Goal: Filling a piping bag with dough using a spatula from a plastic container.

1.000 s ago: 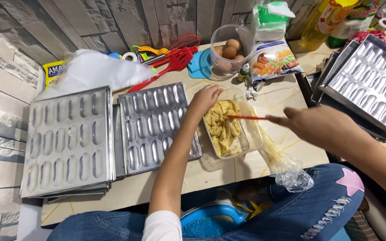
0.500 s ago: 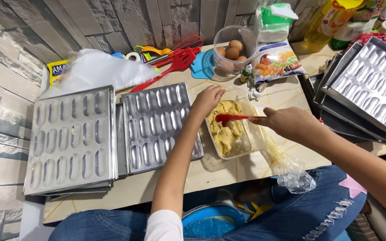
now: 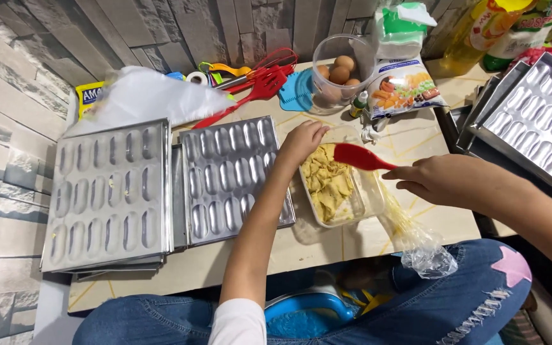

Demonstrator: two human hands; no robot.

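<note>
Head view: right hand (image 3: 455, 182) grips a red spatula (image 3: 360, 156), whose blade has come over the tub (image 3: 365, 198) on the bench (image 3: 410, 137). Left hand (image 3: 303, 140) still clasps the tub's far rim, fingertips hidden.

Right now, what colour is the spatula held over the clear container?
Red: the spatula, in the right hand, shows best in the head view.

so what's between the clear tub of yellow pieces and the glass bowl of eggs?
Head view: bare tabletop, plus a small green-capped bottle just right of the glass bowl of eggs. The left hand grips the far-left corner of the clear tub.
</note>
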